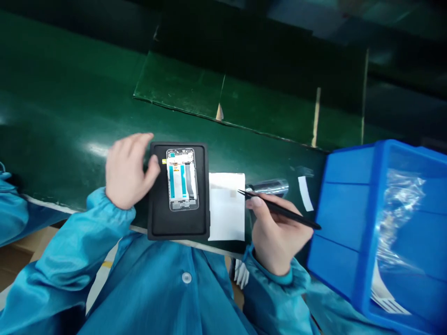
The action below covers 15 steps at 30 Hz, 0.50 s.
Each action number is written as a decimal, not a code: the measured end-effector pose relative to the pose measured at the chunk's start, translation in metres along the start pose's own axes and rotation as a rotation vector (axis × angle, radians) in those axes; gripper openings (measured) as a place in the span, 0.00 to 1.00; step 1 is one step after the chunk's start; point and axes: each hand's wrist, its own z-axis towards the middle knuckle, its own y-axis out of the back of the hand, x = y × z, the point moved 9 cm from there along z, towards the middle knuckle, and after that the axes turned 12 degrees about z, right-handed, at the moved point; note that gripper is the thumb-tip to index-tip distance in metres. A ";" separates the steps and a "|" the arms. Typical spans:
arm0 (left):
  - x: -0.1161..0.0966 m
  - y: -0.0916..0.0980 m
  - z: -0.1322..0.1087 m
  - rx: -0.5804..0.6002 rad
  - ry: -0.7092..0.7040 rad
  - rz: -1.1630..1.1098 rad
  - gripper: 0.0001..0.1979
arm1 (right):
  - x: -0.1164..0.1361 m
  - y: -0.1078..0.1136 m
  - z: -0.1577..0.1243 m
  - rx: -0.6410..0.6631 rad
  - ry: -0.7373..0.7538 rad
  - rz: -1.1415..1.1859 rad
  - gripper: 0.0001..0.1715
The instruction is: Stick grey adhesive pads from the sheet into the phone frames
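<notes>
My right hand (279, 230) grips black tweezers (289, 214), their tips pointing left over the edge of a white sheet (226, 218). A small pale square (233, 193) shows on that sheet, left of the tips. Beside the sheet lies a black tray (160, 223). In it rests an opened phone (177, 184) with its inner parts facing up and a yellow tab (164, 161) sticking out on the left. My left hand (127, 170) is at the tray's left edge, thumb and fingers apart, holding nothing. Whether it touches the tray I cannot tell.
A blue bin (338, 218) with clear plastic wrapping (401, 214) inside stands on the right. Near it lie a white strip (306, 193) and a clear roll (272, 187). A green board (188, 88) lies across the back of the green table (87, 111).
</notes>
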 end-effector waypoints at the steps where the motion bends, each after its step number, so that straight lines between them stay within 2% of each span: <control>1: 0.008 0.007 0.004 -0.030 0.053 -0.021 0.23 | -0.007 0.015 -0.001 -0.020 -0.013 -0.004 0.14; 3: 0.001 0.012 0.007 -0.026 0.041 -0.062 0.21 | -0.022 0.036 -0.004 -0.030 -0.055 0.000 0.14; 4: -0.014 0.011 0.006 0.003 -0.021 -0.084 0.20 | -0.029 0.043 -0.004 -0.012 -0.079 -0.004 0.14; 6: -0.058 0.004 0.001 0.066 -0.193 -0.128 0.18 | -0.041 0.046 -0.004 0.056 -0.110 -0.020 0.15; 9: -0.131 -0.011 -0.013 0.135 -0.450 -0.169 0.14 | -0.044 0.036 0.003 0.185 -0.079 -0.028 0.14; 11: -0.168 -0.024 -0.019 0.143 -0.564 -0.154 0.13 | -0.042 0.027 0.011 0.249 -0.029 -0.017 0.11; 13: -0.189 -0.039 -0.021 0.129 -0.621 -0.100 0.15 | -0.039 0.017 0.019 0.303 0.022 -0.006 0.09; 15: -0.198 -0.055 -0.022 0.132 -0.646 -0.034 0.18 | -0.038 0.010 0.025 0.346 0.063 -0.015 0.09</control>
